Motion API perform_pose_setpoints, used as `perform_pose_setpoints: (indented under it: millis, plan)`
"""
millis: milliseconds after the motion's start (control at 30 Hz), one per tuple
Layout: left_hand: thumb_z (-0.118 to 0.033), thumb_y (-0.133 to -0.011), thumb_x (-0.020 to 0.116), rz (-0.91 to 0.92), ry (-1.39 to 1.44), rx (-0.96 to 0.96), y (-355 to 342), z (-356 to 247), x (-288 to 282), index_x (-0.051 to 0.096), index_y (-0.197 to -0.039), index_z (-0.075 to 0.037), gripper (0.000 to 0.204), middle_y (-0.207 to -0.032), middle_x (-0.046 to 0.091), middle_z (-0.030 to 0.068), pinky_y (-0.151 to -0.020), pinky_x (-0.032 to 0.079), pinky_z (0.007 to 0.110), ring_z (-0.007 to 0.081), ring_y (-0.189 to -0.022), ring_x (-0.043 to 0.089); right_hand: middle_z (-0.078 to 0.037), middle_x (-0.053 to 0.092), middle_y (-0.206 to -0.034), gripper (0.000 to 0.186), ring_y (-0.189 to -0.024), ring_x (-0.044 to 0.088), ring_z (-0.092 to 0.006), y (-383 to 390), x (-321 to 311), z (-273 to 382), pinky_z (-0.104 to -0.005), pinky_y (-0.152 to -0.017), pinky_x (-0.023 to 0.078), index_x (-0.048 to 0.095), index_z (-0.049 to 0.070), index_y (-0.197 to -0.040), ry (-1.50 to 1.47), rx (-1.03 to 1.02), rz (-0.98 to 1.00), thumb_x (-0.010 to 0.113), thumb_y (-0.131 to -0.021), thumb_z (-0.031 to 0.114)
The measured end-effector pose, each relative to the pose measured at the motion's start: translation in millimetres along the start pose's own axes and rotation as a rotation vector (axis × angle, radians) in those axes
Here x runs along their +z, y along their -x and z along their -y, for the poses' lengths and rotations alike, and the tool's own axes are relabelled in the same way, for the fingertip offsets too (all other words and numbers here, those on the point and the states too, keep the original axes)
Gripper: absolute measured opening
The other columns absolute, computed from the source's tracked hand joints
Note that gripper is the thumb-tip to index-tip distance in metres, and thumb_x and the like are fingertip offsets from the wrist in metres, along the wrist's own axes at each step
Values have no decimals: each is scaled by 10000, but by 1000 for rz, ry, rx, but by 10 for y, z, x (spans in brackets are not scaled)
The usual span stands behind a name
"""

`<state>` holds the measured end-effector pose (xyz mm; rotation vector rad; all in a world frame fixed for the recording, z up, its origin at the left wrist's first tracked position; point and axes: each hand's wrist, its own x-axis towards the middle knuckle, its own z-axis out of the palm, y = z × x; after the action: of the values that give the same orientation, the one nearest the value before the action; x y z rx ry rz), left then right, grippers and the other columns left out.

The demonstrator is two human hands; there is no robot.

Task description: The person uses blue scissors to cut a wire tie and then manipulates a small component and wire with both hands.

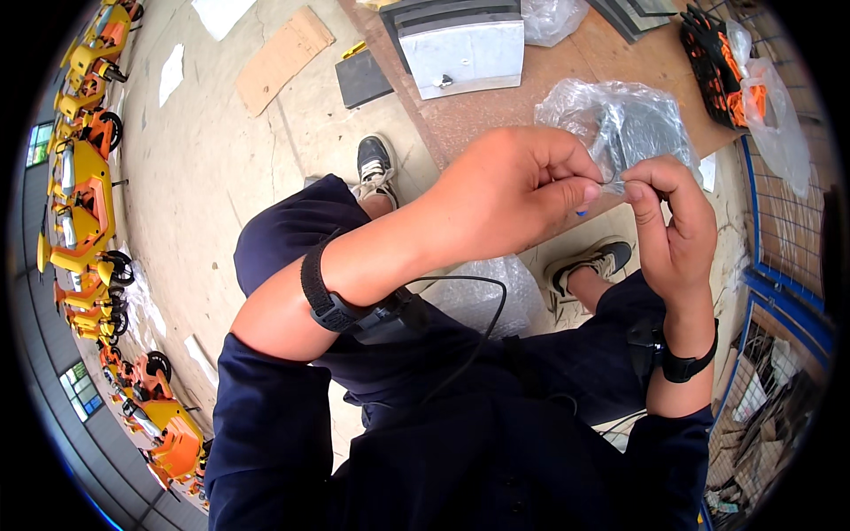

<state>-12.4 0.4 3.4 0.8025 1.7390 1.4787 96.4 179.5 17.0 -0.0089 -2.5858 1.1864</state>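
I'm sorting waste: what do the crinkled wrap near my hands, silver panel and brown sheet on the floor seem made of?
Wrap: likely plastic film, clear and glossy; it wrinkles and glints. Silver panel: probably metal, satin grey sheen. Brown sheet: likely cardboard, matte tan.

CAM: head, left fisheye | MOUNT: wearer's head | FACING: downward, over left hand [524, 181] and right hand [680, 232] | RANGE: close | FIELD: wide, edges bent
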Motion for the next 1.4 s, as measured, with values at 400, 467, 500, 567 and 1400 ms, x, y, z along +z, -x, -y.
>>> perform_pose_setpoints:
  millis: [400,467,500,567,1400]
  plan:
    - [-41,-804,693,-266,-484,541,26,69,50,706,-894,-55,92,-744,662,74,-547,476,262,209,-636,629,15,539,-707,200,-579,435,-46,34,11,-67,-196,-515,332,613,-13,-969,-1070,770,312,570,-950,181]
    - [-42,-815,692,-245,-441,442,29,51,56,704,-890,-52,77,-733,664,58,-560,483,259,176,-636,636,29,518,-692,195,-556,382,-34,46,24,-87,-193,-495,286,614,-13,-972,-1117,759,304,575,-947,177]
    - [-46,-823,691,-199,-371,375,28,48,45,698,-910,-46,88,-757,668,57,-565,482,255,154,-652,632,34,509,-686,191,-551,360,-30,50,41,-80,-195,-488,267,616,-10,-973,-1110,741,280,576,-946,175]
    - [-53,-839,689,-108,-231,242,26,45,18,685,-951,-34,113,-807,677,55,-575,481,247,112,-686,624,39,506,-684,180,-552,350,-26,56,51,-57,-194,-485,257,619,-4,-972,-1069,702,241,580,-943,169]
    - [-162,-815,653,-27,-815,644,64,86,25,539,-771,-69,153,-674,518,59,-457,448,339,258,-538,552,59,497,-716,86,-609,387,8,159,114,23,-175,-517,303,597,1,-888,-698,451,325,580,-919,79]
